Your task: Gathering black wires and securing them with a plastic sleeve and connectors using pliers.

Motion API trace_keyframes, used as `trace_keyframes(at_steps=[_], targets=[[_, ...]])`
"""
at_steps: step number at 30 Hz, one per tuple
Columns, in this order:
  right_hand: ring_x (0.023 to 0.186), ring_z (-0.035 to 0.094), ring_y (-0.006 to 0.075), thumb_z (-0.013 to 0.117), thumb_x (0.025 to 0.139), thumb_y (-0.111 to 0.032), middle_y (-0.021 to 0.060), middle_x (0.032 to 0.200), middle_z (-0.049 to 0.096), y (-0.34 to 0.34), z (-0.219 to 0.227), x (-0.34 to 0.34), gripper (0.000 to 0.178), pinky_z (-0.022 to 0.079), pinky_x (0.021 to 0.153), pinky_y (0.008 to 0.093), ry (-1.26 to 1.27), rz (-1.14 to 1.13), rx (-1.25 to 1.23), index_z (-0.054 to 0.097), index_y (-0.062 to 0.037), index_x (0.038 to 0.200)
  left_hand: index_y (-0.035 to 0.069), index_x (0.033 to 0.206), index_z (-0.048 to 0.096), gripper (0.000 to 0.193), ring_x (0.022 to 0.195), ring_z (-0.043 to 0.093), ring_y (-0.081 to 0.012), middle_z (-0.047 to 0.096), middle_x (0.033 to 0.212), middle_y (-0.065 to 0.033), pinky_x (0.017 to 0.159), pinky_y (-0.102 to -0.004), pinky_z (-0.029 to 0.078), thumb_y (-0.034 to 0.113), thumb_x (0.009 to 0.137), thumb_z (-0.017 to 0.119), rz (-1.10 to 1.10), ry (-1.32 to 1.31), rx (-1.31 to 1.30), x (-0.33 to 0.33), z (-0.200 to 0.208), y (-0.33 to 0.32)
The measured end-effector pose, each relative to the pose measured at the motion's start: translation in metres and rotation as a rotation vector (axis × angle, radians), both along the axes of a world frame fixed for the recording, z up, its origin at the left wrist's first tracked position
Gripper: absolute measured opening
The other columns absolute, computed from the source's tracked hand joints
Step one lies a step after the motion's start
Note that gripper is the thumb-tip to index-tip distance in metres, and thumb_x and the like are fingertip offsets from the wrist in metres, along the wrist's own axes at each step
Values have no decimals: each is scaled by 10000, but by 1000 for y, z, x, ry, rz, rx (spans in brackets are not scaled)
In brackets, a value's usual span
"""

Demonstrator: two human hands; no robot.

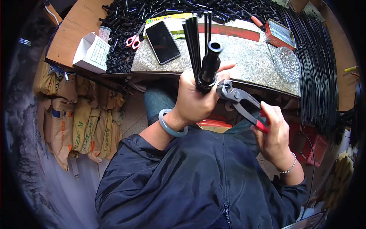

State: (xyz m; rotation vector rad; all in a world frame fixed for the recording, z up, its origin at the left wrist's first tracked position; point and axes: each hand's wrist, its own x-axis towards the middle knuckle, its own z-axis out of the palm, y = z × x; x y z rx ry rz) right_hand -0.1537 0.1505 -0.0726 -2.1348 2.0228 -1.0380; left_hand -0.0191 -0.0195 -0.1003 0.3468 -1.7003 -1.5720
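My left hand (pixel 190 101) is closed around a black tubular part (pixel 210 66) with a round open end, held tilted upward. Several thin black rods (pixel 193 47) stand up beside the tube from the same grip. My right hand (pixel 275 133) grips pincers (pixel 244 107) by their red-coated handles. The pincers' dark jaws meet the lower end of the tube, close to my left fingers; whether they bite on anything there cannot be made out.
On the bench lie a phone (pixel 163 42), pink-handled scissors (pixel 133 41), a white box (pixel 91 53), a glass dish (pixel 286 64) and a red tin (pixel 280 34). Black parts (pixel 152 9) heap at the back. Long black rods (pixel 314 68) hang over the right edge. Sacks (pixel 82 126) stand lower left.
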Motion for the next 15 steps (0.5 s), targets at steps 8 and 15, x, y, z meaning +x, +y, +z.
trace_keyframes(at_steps=[8, 15], targets=[[599, 544, 123, 794, 683, -101, 57, 704, 571, 2, 9, -10, 645, 409, 515, 268, -788, 177, 729, 401, 4, 1183, -45, 983, 662, 152, 572, 426, -11, 531, 625, 35, 501, -194, 373, 3, 876, 566, -25, 65, 39, -1, 9, 3], [706, 610, 161, 680, 680, 14, 130, 792, 617, -1, 5, -19, 533, 483, 615, 299, -1354, 384, 1340, 461, 57, 1164, -106, 1134, 566, 309, 591, 358, -6, 458, 698, 49, 510, -173, 256, -60, 839, 486, -126, -49, -30, 0, 4, 4]])
